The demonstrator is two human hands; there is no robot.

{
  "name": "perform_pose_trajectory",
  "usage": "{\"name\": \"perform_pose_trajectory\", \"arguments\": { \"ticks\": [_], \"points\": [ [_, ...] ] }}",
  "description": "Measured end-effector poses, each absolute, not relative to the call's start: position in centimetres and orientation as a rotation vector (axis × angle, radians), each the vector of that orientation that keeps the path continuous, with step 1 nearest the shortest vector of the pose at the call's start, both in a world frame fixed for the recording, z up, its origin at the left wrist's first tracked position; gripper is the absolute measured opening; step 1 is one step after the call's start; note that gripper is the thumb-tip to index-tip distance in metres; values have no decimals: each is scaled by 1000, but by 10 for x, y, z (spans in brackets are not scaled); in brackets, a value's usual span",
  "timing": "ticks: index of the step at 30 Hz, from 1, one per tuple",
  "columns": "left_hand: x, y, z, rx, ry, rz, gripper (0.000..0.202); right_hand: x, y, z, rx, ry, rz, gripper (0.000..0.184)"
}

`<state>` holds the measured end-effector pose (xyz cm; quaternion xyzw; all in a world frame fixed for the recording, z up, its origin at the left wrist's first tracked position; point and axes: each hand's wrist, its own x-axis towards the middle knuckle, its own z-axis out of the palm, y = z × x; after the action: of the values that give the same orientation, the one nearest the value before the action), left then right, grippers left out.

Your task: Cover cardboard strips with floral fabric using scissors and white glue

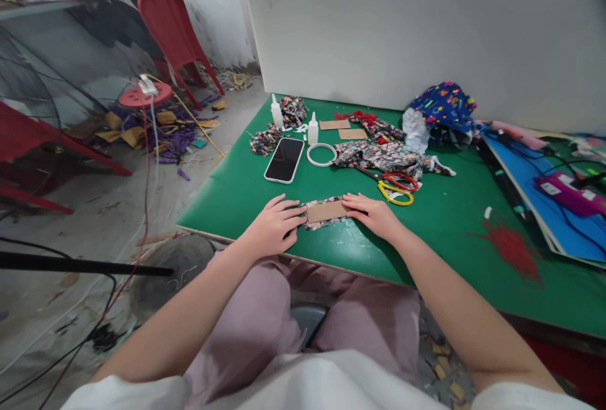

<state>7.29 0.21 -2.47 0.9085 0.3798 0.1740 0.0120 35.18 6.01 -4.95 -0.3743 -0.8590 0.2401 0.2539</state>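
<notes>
A brown cardboard strip (326, 210) lies on a piece of dark floral fabric (326, 226), whose edges show around it, on the green table. At its left end, my left hand (272, 226) lies palm down, fingers spread and tips touching the strip and cloth. My right hand (375, 214) rests at the other end with fingers stretched out over the strip's corner, covering part of it. Beyond the hands are a smartphone (285, 160), a white ring (322, 155), a bunched floral cloth (379, 155) and scissors (398, 189) with red and yellow handles.
Two small white bottles, one a squeeze bottle (313, 129), stand behind the phone near more cardboard pieces (335, 125). Red threads (514, 249) and a blue board (553, 189) lie right. A co-worker (127, 0) is by a red chair (168, 25); cables cross the floor.
</notes>
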Motion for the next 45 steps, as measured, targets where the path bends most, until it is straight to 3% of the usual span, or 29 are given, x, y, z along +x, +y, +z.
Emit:
{"name": "perform_pose_trajectory", "arguments": {
  "ticks": [45],
  "points": [
    [75, 3, -25, 2806, 1217, 593, 36, 352, 59, -44, -1033, -2288, 704, 28]
  ]
}}
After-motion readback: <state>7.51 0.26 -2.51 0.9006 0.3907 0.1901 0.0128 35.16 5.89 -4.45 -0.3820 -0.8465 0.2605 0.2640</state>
